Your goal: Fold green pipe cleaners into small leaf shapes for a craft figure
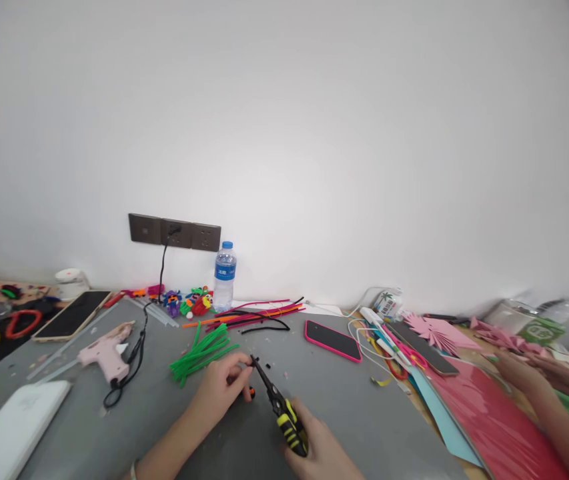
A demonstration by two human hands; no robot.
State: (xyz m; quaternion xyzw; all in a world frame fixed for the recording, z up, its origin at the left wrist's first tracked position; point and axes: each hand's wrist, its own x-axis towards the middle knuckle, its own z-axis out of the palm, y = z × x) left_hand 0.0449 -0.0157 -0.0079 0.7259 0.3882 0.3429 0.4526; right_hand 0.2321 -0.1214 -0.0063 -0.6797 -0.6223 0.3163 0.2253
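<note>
My right hand (319, 443) is wrapped round the black-and-yellow handles of long-nose pliers (284, 417). Their dark jaws point up and left, with the tip beside the fingertips of my left hand (221, 385). My left hand is closed in a pinch over a small black-and-orange piece (251, 393), mostly hidden by the fingers. Just beyond that hand lies a loose bundle of green pipe cleaners (204, 350). Small black scraps (269, 366) lie on the grey table near the plier tip.
A pink glue gun (107, 353) with a black cord lies left, near a white box-shaped object (19, 427). A water bottle (225, 277) stands by the wall, beside pipe-cleaner figures (199, 303). A pink-edged phone (333, 341) lies right. Another person's hands (519, 373) are at far right.
</note>
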